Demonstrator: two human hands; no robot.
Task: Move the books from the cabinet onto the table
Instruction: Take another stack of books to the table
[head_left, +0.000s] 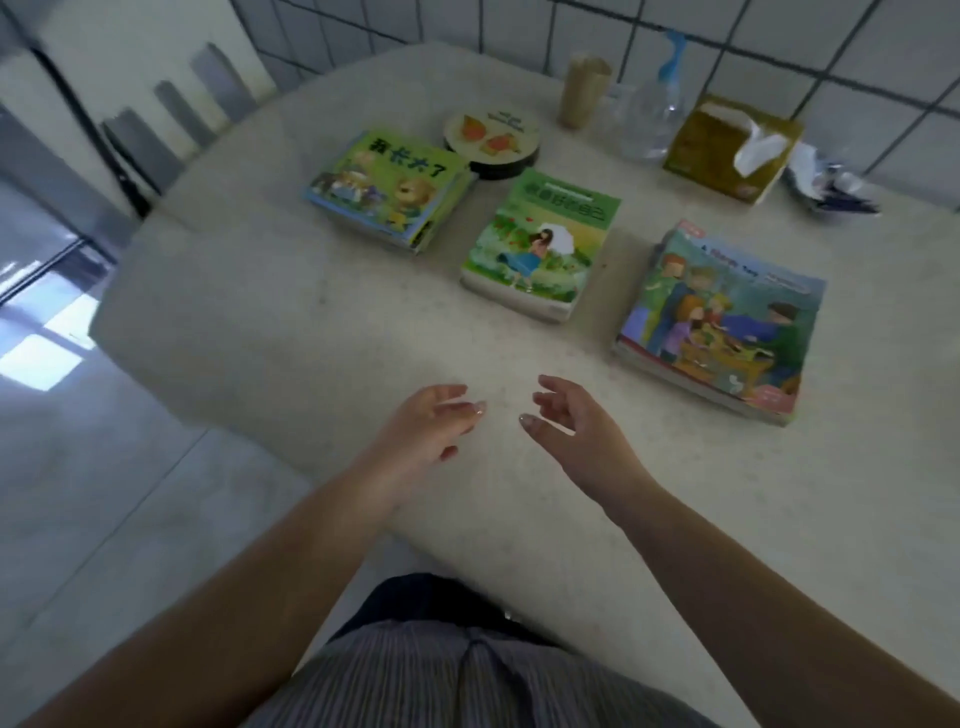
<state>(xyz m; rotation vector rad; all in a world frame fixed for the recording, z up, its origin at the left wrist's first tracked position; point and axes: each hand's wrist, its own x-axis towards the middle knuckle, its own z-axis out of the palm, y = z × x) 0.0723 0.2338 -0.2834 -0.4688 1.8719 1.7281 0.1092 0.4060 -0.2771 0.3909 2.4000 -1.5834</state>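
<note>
Three stacks of picture books lie on the pale table (270, 322). A green stack with a bear cover (387, 189) sits far left, a green stack showing a girl with an umbrella (540, 241) is in the middle, and a blue stack with a family scene (722, 322) is at the right. My left hand (431, 426) and my right hand (571, 421) hover side by side over the bare table in front of the books. Both have relaxed fingers and hold nothing. The cabinet is out of view.
Behind the books stand a round tin with an orange print (491, 137), a paper cup (582, 91), a clear spray bottle (652, 111), a tissue box (727, 148) and crumpled paper (826, 182) along the tiled wall. A tiled floor lies to the left.
</note>
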